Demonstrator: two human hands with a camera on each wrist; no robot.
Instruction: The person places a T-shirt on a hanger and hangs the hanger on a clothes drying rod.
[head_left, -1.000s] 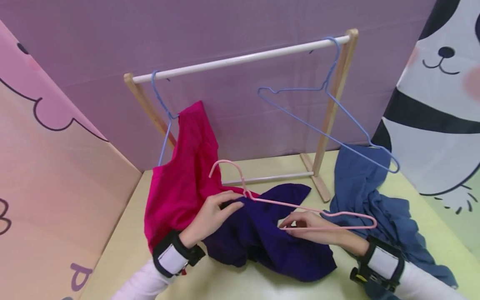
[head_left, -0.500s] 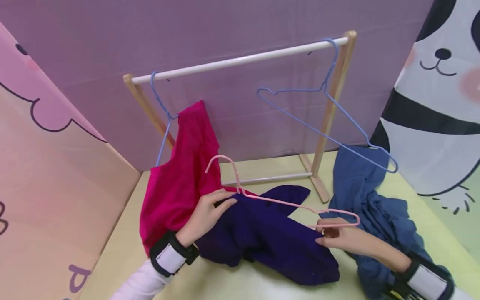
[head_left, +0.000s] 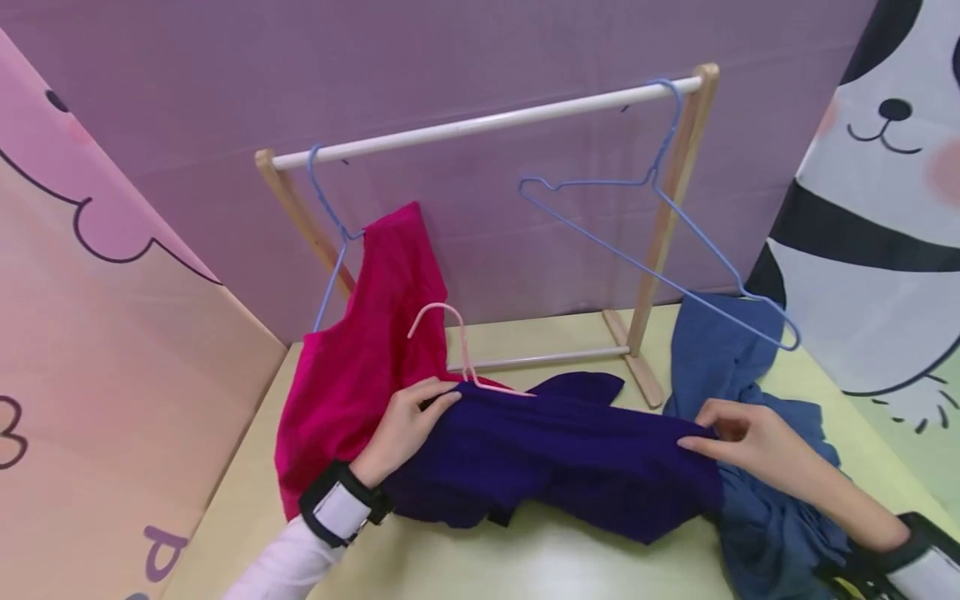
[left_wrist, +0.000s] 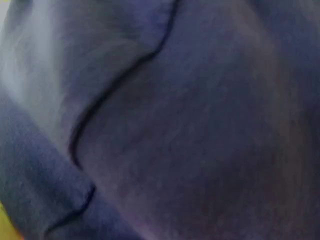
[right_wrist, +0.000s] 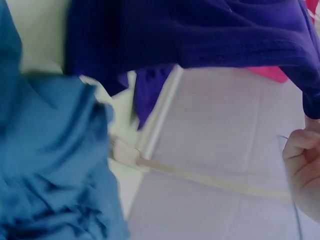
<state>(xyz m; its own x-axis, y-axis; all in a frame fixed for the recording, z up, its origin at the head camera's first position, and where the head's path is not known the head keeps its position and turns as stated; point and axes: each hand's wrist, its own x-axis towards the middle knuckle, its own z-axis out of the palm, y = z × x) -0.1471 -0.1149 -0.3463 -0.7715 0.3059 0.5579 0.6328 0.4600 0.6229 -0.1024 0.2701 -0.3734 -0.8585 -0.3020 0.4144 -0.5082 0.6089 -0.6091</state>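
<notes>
A: Where is the dark purple garment (head_left: 555,458)?

B: Lower centre of the frame, stretched between both hands above the pale yellow table (head_left: 570,571)

A: And the left hand (head_left: 405,425)?

B: Just left of centre, narrow, thumb and fingers pinching the cloth near its upper left corner. Whether they grip the pink hanger (head_left: 464,354) too, I cannot tell. The left wrist view is filled with blurred fabric

A: How much of that hanger shows?

B: Its hook, rising near the middle of the frame in front of the red garment (head_left: 367,358), and a short stretch of one arm. The dark cloth hides the rest

A: The right hand (head_left: 761,437)?

B: Lower right, also narrow, thumb and fingers closed on the garment's right end. It is over the blue garment (head_left: 780,508) that lies crumpled there

A: What about the white rail (head_left: 480,124) across the top?

B: One blue hanger is hooked at its left end, with the red garment on it; the bare hanger (head_left: 663,143), blue as well, is hooked at its right end
</notes>
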